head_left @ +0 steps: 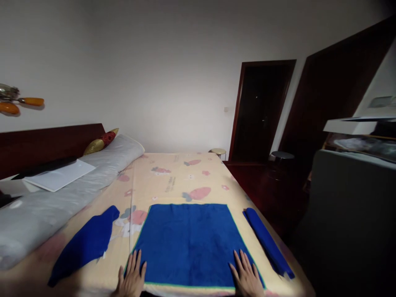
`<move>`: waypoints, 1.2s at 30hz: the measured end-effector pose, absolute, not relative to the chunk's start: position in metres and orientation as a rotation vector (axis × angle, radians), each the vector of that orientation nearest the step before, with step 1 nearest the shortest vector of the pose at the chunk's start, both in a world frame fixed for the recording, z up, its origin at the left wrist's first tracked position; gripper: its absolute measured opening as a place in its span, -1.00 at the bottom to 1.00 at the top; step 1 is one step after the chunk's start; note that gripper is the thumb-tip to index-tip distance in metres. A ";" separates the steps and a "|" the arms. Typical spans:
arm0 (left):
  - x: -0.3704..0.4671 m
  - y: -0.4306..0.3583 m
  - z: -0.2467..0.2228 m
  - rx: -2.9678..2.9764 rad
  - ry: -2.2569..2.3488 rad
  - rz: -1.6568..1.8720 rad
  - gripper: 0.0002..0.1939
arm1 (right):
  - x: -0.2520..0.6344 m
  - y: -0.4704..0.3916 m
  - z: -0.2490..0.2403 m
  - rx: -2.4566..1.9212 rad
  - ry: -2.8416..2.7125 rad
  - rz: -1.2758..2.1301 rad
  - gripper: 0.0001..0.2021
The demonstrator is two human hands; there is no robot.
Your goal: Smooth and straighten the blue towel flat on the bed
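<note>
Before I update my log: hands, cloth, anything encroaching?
Left hand and right hand open on blue cloth. Cloth spread flat. Bunched cloth left, narrow bundle right, neither touching.

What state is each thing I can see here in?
Middle blue cloth: spread flat.
Left blue cloth: bunched, uneven.
Right blue cloth: in a long, narrow strip.
Left hand: open, palm down at the middle cloth's near left corner.
Right hand: open, palm down at its near right corner.
Patterned sheet: spread over the bed.
Dark stool: upright.
Far door: apparently shut, though dark.
</note>
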State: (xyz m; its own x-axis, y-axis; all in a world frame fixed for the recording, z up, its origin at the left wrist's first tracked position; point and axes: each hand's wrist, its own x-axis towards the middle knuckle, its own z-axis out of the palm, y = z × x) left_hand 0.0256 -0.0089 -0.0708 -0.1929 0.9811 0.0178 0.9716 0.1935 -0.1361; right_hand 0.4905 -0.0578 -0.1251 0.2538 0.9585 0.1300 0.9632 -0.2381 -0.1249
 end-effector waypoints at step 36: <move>0.059 0.099 -0.081 -2.301 -1.914 -0.228 -0.41 | 0.455 0.044 -0.096 -2.050 -1.925 -0.072 -0.39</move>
State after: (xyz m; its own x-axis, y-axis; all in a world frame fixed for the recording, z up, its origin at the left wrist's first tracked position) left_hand 0.0592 0.0985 -0.0811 0.1794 0.9622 0.2050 0.9834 -0.1810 -0.0111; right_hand 0.4549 0.0444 -0.0964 0.0876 0.9624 0.2570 0.9789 -0.0354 -0.2012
